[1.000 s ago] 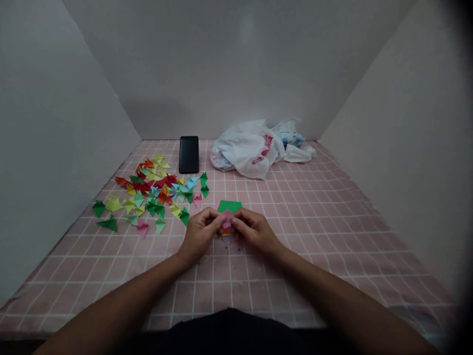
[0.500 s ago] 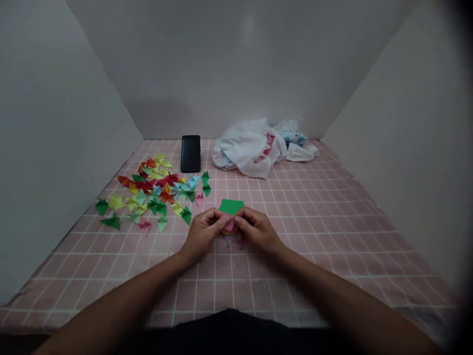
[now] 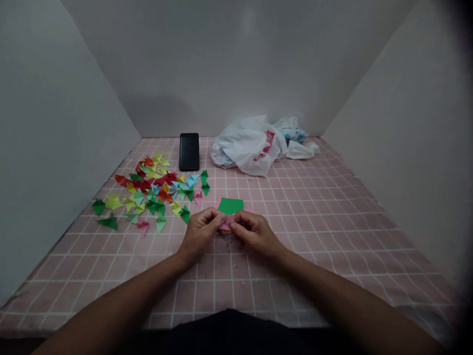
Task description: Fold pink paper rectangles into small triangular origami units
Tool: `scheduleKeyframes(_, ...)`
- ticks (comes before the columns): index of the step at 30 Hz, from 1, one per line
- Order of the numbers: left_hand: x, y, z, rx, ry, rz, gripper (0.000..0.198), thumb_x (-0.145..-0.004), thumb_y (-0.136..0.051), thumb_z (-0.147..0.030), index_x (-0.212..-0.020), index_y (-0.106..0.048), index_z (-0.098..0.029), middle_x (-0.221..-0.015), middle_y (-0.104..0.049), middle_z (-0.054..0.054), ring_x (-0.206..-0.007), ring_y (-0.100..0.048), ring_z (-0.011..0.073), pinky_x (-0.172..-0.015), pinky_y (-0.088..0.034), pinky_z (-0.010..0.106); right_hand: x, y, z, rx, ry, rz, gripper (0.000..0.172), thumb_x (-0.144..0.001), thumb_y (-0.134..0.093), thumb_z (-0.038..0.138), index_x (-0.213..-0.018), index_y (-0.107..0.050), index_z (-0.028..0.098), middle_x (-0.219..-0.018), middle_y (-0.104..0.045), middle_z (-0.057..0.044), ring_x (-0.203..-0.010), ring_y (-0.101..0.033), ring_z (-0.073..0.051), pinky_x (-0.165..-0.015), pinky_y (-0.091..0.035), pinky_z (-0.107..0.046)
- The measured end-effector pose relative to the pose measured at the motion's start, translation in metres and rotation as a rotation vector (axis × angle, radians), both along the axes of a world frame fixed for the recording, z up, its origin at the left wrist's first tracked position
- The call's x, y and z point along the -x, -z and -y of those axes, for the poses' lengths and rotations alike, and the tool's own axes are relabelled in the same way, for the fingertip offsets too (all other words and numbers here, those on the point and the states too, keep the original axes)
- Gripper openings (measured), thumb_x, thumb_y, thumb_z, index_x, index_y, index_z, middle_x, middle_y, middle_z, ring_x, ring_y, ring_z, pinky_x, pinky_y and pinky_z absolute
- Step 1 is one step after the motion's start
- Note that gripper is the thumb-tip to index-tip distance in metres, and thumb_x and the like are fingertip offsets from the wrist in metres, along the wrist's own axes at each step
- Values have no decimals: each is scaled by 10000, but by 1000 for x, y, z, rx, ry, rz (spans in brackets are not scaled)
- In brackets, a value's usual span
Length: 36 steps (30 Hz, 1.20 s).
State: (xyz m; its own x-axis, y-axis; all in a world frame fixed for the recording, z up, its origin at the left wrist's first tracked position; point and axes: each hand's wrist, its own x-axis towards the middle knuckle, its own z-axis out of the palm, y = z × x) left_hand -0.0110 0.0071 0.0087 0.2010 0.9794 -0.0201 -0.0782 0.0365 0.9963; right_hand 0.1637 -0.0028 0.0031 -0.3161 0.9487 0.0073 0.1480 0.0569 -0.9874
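Between my two hands is a small pink paper [image 3: 227, 222], partly folded and partly covered by my fingers. My left hand [image 3: 201, 229] pinches its left side between thumb and fingers. On the right side, my right hand [image 3: 255, 233] grips it the same way, with the thumb on top. Just beyond the fingertips lies a green paper square [image 3: 231, 206], on what looks like a stack of coloured sheets whose edges show below the pink paper. How the pink paper is creased under my fingers is hidden.
Many small folded paper pieces [image 3: 151, 190] in several colours lie scattered to the left. A black phone [image 3: 189, 152] rests behind them. White plastic bags [image 3: 248, 145] sit at the back. Pale walls enclose the pink checked tablecloth [image 3: 318, 222] on three sides.
The pink paper has turned and now spreads wider between my hands. My right thumb has shifted slightly left and down. The view has tilted a little.
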Motion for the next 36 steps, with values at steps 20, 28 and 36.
scheduleKeyframes(20,-2,2,2,-7,27,-6,313,-833,-732,-424,-717,-627,-153,-598,-620,-16,-551,-576,102,-563,-457,212,0,0,1,-8,-30,-56,268,-927,-572,403,-747,-519,210,-629,-561,22,-530,-504,-108,-508,-386,-253)
scheduleKeyframes(28,1,4,0,-74,65,-95,346,-896,-648,-457,-716,-601,-165,-591,-611,-14,-563,-580,115,-585,-456,230,1,2,1,75,23,-107,283,-907,-603,415,-730,-508,216,-557,-547,44,-456,-492,-97,-459,-379,-242)
scheduleKeyframes(36,-3,8,-1,-18,141,-79,334,-858,-669,-487,-770,-592,-174,-652,-613,-7,-567,-557,117,-561,-442,236,0,7,1,59,96,-156,254,-917,-594,422,-789,-544,209,-601,-563,36,-474,-512,-107,-468,-395,-248)
